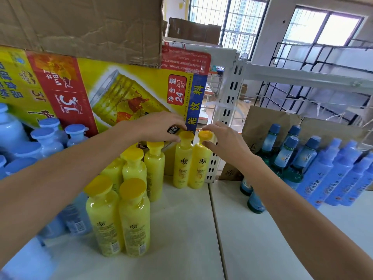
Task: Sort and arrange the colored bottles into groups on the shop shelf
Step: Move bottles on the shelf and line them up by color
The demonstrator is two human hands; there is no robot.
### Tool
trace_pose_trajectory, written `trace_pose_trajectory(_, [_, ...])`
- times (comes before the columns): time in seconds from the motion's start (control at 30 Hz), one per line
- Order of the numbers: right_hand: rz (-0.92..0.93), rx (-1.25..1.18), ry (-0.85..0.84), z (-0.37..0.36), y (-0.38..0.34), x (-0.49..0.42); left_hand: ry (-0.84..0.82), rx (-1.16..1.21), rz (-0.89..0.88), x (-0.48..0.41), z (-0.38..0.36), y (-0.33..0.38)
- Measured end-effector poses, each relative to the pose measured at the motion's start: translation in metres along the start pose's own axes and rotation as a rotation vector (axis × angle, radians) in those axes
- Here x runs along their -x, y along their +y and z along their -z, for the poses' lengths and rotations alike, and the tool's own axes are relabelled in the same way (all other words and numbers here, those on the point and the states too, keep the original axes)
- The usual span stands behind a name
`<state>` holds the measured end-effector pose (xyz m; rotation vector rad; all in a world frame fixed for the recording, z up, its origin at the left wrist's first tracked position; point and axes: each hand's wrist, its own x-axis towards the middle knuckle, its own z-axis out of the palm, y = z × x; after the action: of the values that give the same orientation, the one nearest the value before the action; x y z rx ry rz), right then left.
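Note:
Two yellow bottles stand side by side at the back of the white shelf [181, 229]. My left hand [161, 126] pinches the cap of the left yellow bottle [182, 164]. My right hand [224, 140] pinches the cap of the right yellow bottle [199, 168]. Several more yellow bottles [133, 215] stand in a cluster nearer to me on the left. Light blue bottles [46, 138] crowd the far left. On the right stand blue spray bottles [331, 174] and green-bodied, blue-capped bottles [290, 164].
A yellow and red drinks carton [121, 87] stands behind the yellow bottles, with a brown cardboard box [80, 23] on top. A white perforated upright [226, 118] divides the shelf. Brown cardboard [262, 122] and a black wire rack [323, 73] stand behind the right-hand bottles.

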<state>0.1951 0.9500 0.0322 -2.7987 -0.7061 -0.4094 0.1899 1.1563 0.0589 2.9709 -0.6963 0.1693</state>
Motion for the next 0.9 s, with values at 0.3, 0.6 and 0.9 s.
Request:
trace_pose_trajectory(0.3, [0.156, -0.141, -0.034, -0.001, -0.029, 0.009, 0.032, 0.074, 0.119, 0.054, 0.013, -0.023])
trace_pose_trajectory(0.6, [0.231, -0.266, -0.142, -0.025, -0.071, -0.011, 0.079, 0.159, 0.115, 0.109, 0.015, -0.026])
trace_pose_trajectory(0.9, [0.215, -0.273, -0.198, -0.038, -0.089, -0.022, -0.021, 0.065, 0.152, 0.116, 0.008, -0.021])
